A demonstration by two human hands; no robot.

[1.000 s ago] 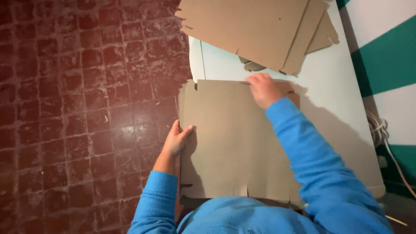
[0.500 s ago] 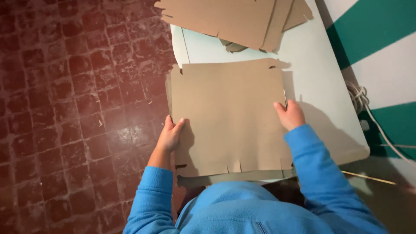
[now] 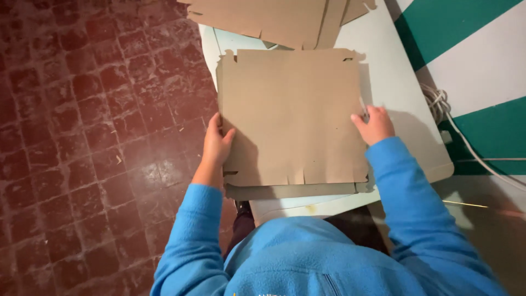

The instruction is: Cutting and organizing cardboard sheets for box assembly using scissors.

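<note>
Red tile floor around the pale desk, I've got my left hand and right hand fingers pinching the flat cardboard sheet lying there, so I'd square both edges evenly.

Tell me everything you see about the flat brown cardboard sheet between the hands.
The flat brown cardboard sheet is roughly square, plain, with small notches along its near and far edges. It lies flat on another cardboard piece on the white table. The left hand grips its left edge; the right hand holds its right edge.
</note>
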